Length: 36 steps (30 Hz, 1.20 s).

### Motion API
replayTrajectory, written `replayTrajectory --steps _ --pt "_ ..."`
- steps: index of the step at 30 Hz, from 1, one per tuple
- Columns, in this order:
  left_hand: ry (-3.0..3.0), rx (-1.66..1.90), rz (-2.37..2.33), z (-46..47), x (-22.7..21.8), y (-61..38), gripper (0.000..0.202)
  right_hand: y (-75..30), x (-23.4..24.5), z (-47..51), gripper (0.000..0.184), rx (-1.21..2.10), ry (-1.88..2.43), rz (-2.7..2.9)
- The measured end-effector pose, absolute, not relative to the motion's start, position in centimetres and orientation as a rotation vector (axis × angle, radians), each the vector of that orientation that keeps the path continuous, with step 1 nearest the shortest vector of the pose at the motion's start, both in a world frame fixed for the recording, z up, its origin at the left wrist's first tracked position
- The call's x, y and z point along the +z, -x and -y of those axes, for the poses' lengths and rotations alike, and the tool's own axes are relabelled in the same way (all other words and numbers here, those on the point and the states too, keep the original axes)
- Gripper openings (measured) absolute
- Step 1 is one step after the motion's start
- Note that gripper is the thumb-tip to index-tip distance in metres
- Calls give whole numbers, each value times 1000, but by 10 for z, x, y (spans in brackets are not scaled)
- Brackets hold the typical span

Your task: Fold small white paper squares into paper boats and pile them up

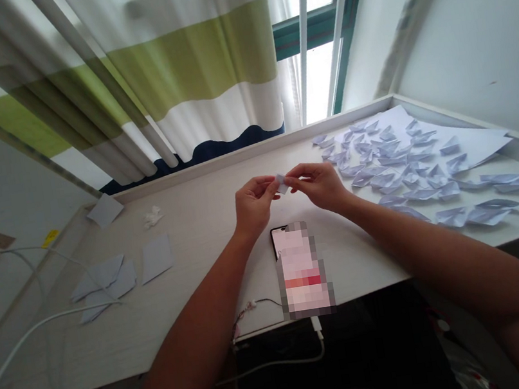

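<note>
Between my two hands, above the middle of the desk, is a small folded piece of white paper (282,182). My left hand (257,202) pinches its left side with thumb and fingers. On the other side, my right hand (316,184) grips it the same way, and the fingertips hide part of the folds. Many folded paper boats (395,158) cover the right part of the desk, some of them lying on a large white sheet (467,132). Just below my hands lies a phone (299,266), its screen blurred out.
A white charging cable (317,327) hangs from the phone over the front edge of the desk (215,227). Flat paper sheets (107,282), a crumpled scrap (152,217) and a loose paper square (104,210) lie on the left. White cords (15,354) cross there. Curtains (191,61) hang behind.
</note>
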<state>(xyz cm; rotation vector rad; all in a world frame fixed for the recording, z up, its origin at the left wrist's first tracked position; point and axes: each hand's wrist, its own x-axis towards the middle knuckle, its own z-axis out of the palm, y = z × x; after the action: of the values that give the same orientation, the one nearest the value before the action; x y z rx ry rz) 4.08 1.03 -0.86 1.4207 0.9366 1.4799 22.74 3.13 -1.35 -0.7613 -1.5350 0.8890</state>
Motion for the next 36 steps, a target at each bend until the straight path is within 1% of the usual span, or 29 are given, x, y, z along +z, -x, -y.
replayTrajectory --steps 3,5,11,15,17,23,27,31,36 --pt "-1372 1460 -975 -10 -8 -40 49 -227 -16 -32 43 897 779 1527" --pt "-1370 1444 -991 -9 -8 -39 49 -226 -18 -32 42 899 778 1520" --pt "-1512 1492 -1038 -7 -7 -38 37 -226 -19 -34 39 940 754 1502" --pt "-1609 1528 -1058 -7 -7 -36 25 -228 -20 -37 41 953 754 1489" --pt "-1621 1531 -1059 -7 -5 -35 22 -227 -20 -37 40 944 746 1476" --pt "-1558 1559 -1042 -8 -2 -36 26 -225 -18 -33 37 901 730 1492" --pt "-1496 1570 -1009 -9 -2 -38 31 -224 -17 -32 44 917 744 1501" --pt "-1443 1541 -995 -9 -1 -37 40 -224 -18 -33 49 941 729 1499" --pt "-1438 1545 -1006 -10 -3 -37 36 -224 -19 -33 49 1015 700 1473"
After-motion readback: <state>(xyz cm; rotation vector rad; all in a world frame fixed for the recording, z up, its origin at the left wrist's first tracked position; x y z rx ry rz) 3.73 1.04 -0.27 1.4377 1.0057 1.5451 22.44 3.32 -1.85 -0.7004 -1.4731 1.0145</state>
